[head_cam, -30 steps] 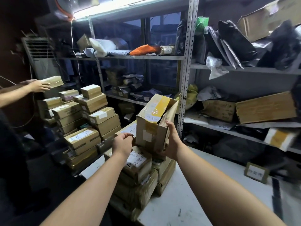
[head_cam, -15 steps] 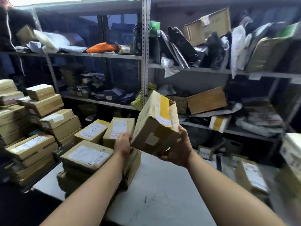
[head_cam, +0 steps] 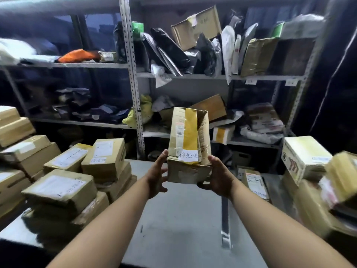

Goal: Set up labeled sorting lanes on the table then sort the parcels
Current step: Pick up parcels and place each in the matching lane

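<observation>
A dented cardboard parcel (head_cam: 188, 149) with a yellow tape band and a white handwritten label is held upright above the middle of the grey table (head_cam: 183, 219). My right hand (head_cam: 218, 176) grips its lower right corner, thumb on the side and fingers underneath. On the parcel's lower left edge rests the thumb of my left hand (head_cam: 157, 174), whose fingers are spread and loose beside the box. A black tape strip (head_cam: 225, 215) runs along the table to the right of my arms, marking a lane.
Stacks of labelled parcels (head_cam: 59, 188) fill the table's left side. More boxes (head_cam: 305, 157) are piled at the right edge, and a flat parcel (head_cam: 255, 182) lies just beyond the tape. Metal shelving (head_cam: 133, 93) full of bags and cartons stands behind.
The view has swung right from the left stacks to the table's middle. The parcel came along, turned upright with its label toward me, and my left hand moved onto its left edge.
</observation>
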A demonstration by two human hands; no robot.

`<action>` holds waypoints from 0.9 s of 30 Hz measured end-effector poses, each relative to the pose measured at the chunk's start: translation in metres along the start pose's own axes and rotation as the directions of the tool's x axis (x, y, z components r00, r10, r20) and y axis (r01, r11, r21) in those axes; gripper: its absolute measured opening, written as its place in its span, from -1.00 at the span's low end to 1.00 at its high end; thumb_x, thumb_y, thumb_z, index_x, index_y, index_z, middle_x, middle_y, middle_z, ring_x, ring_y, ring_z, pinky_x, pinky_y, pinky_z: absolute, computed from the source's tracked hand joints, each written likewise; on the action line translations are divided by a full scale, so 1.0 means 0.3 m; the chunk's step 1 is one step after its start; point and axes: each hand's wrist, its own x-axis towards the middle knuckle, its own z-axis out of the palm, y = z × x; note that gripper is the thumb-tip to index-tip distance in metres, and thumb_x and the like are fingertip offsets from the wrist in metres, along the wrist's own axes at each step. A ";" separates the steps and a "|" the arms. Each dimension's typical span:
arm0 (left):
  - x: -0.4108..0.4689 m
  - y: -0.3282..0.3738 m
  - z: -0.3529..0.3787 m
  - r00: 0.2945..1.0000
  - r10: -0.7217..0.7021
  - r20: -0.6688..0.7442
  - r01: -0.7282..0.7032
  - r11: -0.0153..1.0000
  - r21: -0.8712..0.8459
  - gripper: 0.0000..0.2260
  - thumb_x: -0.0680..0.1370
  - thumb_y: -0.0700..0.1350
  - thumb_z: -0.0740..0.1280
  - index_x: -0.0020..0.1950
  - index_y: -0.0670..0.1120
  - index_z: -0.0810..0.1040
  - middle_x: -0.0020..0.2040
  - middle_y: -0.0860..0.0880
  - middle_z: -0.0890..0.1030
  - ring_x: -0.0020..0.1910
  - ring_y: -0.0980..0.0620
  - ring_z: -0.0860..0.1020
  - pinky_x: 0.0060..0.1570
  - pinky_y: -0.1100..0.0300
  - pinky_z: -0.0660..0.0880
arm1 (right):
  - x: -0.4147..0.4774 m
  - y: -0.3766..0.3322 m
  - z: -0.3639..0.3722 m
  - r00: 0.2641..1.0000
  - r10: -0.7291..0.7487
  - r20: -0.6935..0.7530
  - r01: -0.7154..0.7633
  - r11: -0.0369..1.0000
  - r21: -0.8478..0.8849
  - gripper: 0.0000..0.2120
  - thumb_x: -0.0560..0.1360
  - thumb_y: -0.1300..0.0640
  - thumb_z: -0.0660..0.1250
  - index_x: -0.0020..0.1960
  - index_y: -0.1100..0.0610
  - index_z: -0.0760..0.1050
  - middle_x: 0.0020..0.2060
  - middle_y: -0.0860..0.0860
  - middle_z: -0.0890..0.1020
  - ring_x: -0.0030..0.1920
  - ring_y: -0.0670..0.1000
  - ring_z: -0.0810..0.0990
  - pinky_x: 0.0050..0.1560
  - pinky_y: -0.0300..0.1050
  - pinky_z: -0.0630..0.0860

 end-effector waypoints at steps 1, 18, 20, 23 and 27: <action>-0.003 -0.006 0.039 0.999 0.000 0.037 0.000 1.000 -0.003 -0.23 0.32 0.56 0.20 0.49 0.31 0.30 0.56 -0.04 0.32 0.51 -0.27 0.27 0.39 -0.47 -0.01 | -0.022 -0.006 -0.036 1.000 -0.006 0.003 0.006 1.000 -0.013 -0.08 0.11 -0.33 0.56 0.44 -0.13 0.48 0.28 0.05 0.62 0.15 0.15 0.62 0.12 0.12 0.57; -0.057 -0.174 0.693 0.992 -0.009 0.124 0.008 1.000 0.009 -0.18 0.15 0.47 0.34 0.36 0.17 0.49 0.39 -0.01 0.53 0.27 -0.24 0.53 0.21 -0.10 0.41 | -0.385 -0.010 -0.590 0.985 0.070 -0.159 -0.069 0.998 0.011 0.10 -0.13 -0.53 0.58 0.32 -0.11 0.48 0.27 0.08 0.63 0.21 0.15 0.60 0.11 0.10 0.51; -0.069 -0.202 0.748 0.993 -0.020 0.119 0.018 1.000 0.021 -0.16 0.14 0.46 0.34 0.37 0.16 0.47 0.37 -0.01 0.54 0.27 -0.25 0.53 0.17 -0.10 0.41 | -0.410 0.001 -0.639 0.981 0.121 -0.152 -0.119 0.993 0.018 0.27 -0.11 -0.56 0.54 0.49 -0.04 0.39 0.37 0.13 0.58 0.30 0.17 0.54 0.12 0.15 0.45; -0.077 -0.243 0.815 0.990 -0.028 0.138 0.024 0.999 0.025 -0.14 0.10 0.45 0.35 0.36 0.15 0.47 0.31 -0.01 0.59 0.24 -0.22 0.55 0.05 0.00 0.48 | -0.440 0.018 -0.685 0.982 0.137 -0.131 -0.137 0.991 0.011 0.31 -0.09 -0.59 0.51 0.54 -0.02 0.36 0.38 0.14 0.56 0.14 0.19 0.57 0.03 0.10 0.43; -0.053 -0.282 0.872 0.991 -0.037 0.128 0.033 0.999 0.031 -0.22 0.11 0.46 0.33 0.29 0.19 0.49 0.27 0.00 0.60 0.24 -0.18 0.53 -0.08 0.08 0.51 | -0.459 0.056 -0.719 0.979 0.043 -0.197 -0.022 0.994 0.110 -0.28 0.24 -0.35 0.45 0.30 -0.01 0.54 0.13 0.13 0.71 0.11 0.19 0.60 0.24 0.19 0.47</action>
